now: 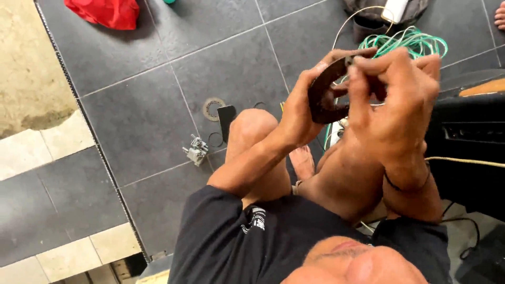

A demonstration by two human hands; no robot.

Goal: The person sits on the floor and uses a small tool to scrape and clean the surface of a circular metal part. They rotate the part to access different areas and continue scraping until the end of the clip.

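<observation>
Two hands up over the knees, head view. Left hand (300, 113) grips a dark curved metal piece (322, 94) by its outer edge; right hand (392, 97) pinches closed on its top end. Green wire coil (415, 42) on the tiled floor (137, 105) behind. Flat ring disc (212, 109), small metal part (196, 150) and red cloth (108, 13) lie well apart to the left.

Both hands, left hand (300, 113) and right hand (392, 105), hold a dark curved metal piece (322, 97) above the knees.
</observation>
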